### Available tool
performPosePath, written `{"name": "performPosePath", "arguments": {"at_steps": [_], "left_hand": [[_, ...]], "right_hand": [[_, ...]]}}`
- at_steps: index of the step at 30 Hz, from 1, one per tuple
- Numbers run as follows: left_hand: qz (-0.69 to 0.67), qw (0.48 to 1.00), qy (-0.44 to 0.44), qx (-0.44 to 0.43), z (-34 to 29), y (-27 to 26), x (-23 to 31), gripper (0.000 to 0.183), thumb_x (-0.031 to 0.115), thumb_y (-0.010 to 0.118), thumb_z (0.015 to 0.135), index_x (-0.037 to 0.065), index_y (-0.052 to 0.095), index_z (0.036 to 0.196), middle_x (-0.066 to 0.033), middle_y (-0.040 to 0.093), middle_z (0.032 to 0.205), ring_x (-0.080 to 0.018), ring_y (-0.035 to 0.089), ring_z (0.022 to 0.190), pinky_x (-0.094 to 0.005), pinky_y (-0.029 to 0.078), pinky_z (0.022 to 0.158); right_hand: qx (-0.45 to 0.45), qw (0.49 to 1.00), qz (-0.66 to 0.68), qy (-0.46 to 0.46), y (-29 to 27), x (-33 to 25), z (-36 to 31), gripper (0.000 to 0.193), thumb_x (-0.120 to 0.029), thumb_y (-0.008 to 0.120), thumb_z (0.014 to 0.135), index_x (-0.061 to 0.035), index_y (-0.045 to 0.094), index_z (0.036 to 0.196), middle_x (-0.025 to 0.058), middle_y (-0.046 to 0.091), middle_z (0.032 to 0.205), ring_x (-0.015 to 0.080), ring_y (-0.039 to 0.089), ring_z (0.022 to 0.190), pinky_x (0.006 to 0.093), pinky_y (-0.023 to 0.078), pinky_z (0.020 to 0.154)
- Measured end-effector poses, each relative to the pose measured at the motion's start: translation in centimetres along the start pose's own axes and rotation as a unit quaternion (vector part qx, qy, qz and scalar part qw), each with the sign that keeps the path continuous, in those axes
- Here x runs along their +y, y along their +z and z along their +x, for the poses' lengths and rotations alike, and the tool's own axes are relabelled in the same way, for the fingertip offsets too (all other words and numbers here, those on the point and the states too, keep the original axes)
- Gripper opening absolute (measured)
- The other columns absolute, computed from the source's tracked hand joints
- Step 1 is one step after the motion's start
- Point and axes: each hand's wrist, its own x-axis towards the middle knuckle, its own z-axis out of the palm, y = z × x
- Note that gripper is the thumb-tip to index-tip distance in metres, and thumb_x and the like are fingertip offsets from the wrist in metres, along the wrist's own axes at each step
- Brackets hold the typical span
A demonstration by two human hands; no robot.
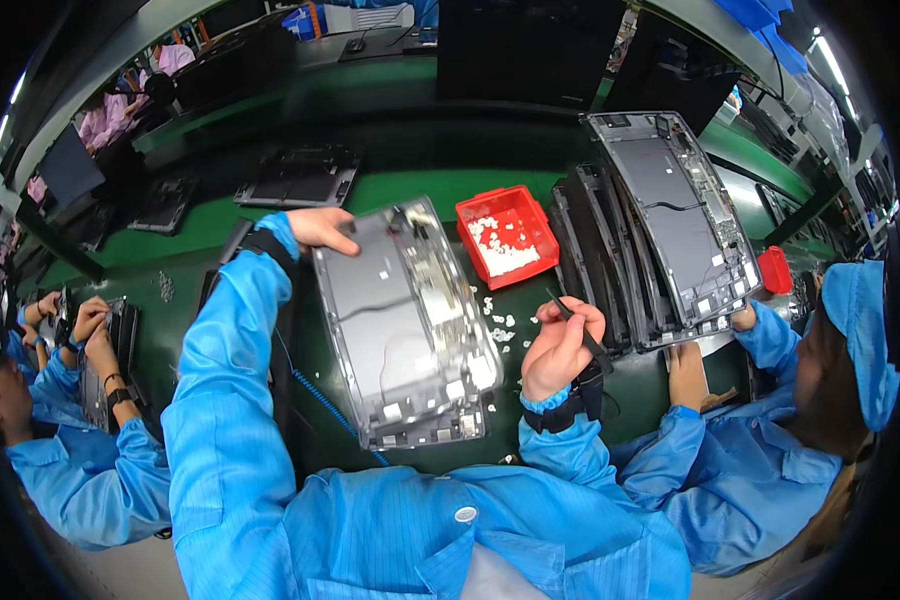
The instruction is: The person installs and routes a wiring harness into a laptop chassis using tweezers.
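Note:
My left hand (320, 230) grips the upper left corner of an opened grey laptop chassis (370, 310), its thumb on the top face and the other fingers mostly hidden. The chassis lies tilted over another similar one (425, 432), whose lower edge sticks out beneath. A circuit board and several small white pieces show along its right side. To the right, my right hand (562, 350) is closed around slim black tweezers (582, 332), apart from the chassis. Small loose white pieces (500, 325) lie on the green bench between that hand and the chassis.
A red bin (503, 240) with white pieces stands beyond the chassis. Right of it rises a stack of laptop chassis (660, 220). More chassis (300, 178) lie at the back left. A blue coiled cord (320, 398) runs down the left side. Co-workers sit at left (90, 480) and right (760, 440).

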Motion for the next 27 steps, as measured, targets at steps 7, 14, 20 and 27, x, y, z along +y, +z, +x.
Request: {"name": "performPosePath", "arguments": {"at_steps": [7,14,20,27], "left_hand": [[0.35,0.922,0.023,0.165,0.4,4.7,2.0,0.051,0.032,0.079,0.058,0.001,0.063,0.095,-0.0133,0.063,0.084,-0.0252,0.058,0.084,-0.0324,0.043,0.079],[0.372,0.838,0.352,0.189,-1.2,18.3,2.0,0.022,0.008,0.067,0.065,0.011,0.067,0.087,-0.0054,0.056,0.085,-0.0254,0.051,0.084,-0.0355,0.043,0.076],[0.376,0.835,0.367,0.166,-1.3,21.5,2.0,0.022,0.009,0.068,0.064,0.013,0.067,0.086,-0.0022,0.054,0.083,-0.0224,0.051,0.081,-0.0335,0.044,0.071],[0.37,0.845,0.364,0.127,-0.2,20.9,1.4,0.01,0.012,0.067,0.067,0.01,0.064,0.076,-0.0025,0.055,0.08,-0.0234,0.051,0.08,-0.0337,0.044,0.072]], "right_hand": [[-0.1,0.994,0.005,0.051,0.5,-1.0,-0.6,0.005,-0.004,0.043,0.085,-0.0014,0.044,0.089,0.0164,0.049,0.097,0.0209,0.048,0.085,0.0337,0.042,0.078],[-0.287,0.908,-0.232,0.197,-1.2,-2.0,-0.3,0.004,0.0,0.05,0.082,0.0005,0.054,0.082,0.0035,0.053,0.075,0.0077,0.048,0.068,0.0214,0.04,0.062],[-0.374,0.852,-0.298,0.212,-2.5,-2.3,-0.5,0.004,0.0,0.055,0.077,0.0009,0.056,0.081,0.0054,0.056,0.076,0.0101,0.053,0.067,0.0229,0.043,0.058],[-0.456,0.801,-0.346,0.173,-1.6,-3.3,-0.8,0.006,0.001,0.061,0.071,-0.002,0.057,0.076,0.0061,0.054,0.068,0.015,0.054,0.059,0.0259,0.043,0.055]]}}
